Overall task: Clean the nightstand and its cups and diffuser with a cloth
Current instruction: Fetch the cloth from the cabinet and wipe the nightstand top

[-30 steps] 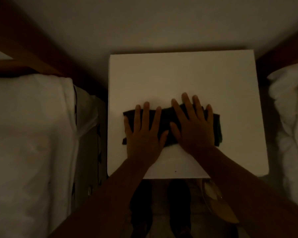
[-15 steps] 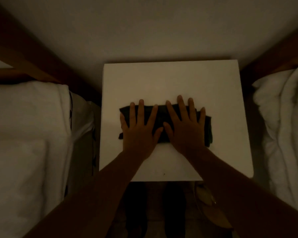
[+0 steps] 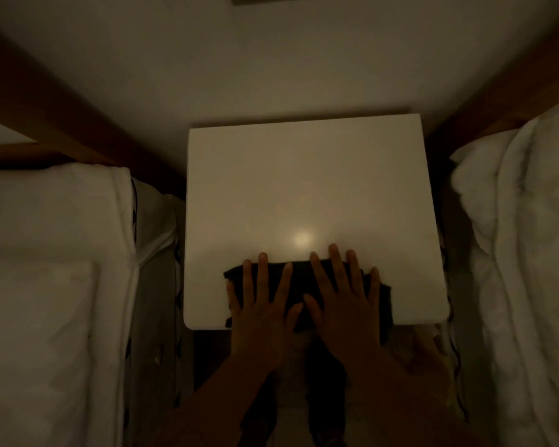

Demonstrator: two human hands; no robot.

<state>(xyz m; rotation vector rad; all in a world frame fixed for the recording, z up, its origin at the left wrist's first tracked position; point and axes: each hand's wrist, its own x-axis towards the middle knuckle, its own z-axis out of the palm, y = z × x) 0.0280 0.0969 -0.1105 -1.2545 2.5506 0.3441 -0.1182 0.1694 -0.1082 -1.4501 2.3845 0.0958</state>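
Both hands lie flat with fingers spread — the left hand (image 3: 259, 312) and the right hand (image 3: 346, 304) side by side, palms pressing down on a dark folded cloth (image 3: 296, 279) and gripping nothing. The cloth sits at the near edge of the white nightstand (image 3: 304, 188), its right end spilling over that edge. A pale glare spot shows just beyond the fingertips. White bedding (image 3: 46, 253) flanks the nightstand on both sides — dim light throughout.

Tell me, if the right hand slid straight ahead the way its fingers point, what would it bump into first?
Probably nothing on top. The right hand lies flat on the dark folded cloth, fingers pointing across the bare white square nightstand top toward the pale wall behind.
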